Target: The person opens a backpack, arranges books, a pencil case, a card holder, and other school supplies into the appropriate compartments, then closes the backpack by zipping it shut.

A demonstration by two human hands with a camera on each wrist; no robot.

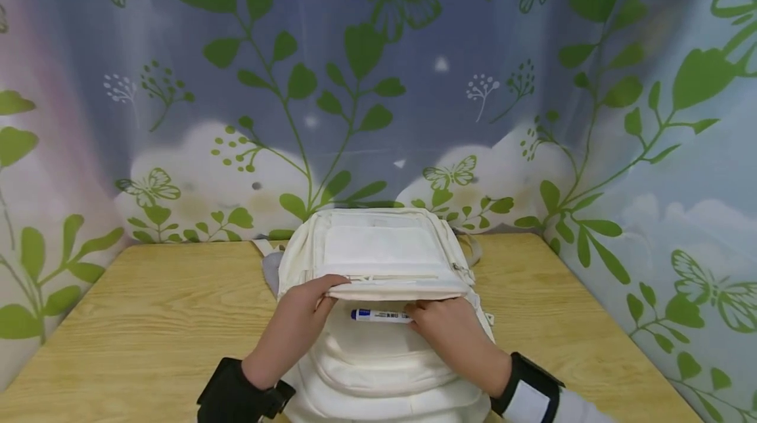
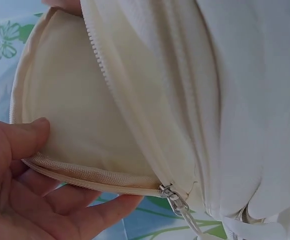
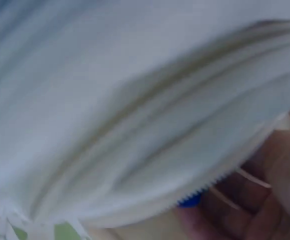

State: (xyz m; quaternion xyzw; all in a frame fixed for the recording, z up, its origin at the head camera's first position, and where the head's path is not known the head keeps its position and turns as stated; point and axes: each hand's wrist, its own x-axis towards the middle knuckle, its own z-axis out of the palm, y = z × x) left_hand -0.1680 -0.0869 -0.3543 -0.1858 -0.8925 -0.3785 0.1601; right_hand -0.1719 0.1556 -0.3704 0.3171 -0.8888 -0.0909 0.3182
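A cream-white backpack (image 1: 378, 245) lies on the table with its zipped compartment open. My left hand (image 1: 292, 328) grips the left edge of the lifted flap (image 2: 75, 100), thumb on the inner face and fingers underneath. A metal zipper pull (image 2: 174, 199) hangs at the corner of that opening. My right hand (image 1: 452, 334) holds a white marker (image 1: 378, 316) with a blue cap by its right end, sideways below the flap. In the right wrist view, the bag's zipped edge hides most of the marker; only a bit of the blue cap (image 3: 189, 200) shows.
The wooden table (image 1: 177, 318) extends to both sides of the bag. Straps (image 1: 473, 249) stick out beside its top. A curtain (image 1: 449, 101) printed with leaves and butterflies hangs behind and along the sides. A black band (image 1: 233, 393) is on each wrist.
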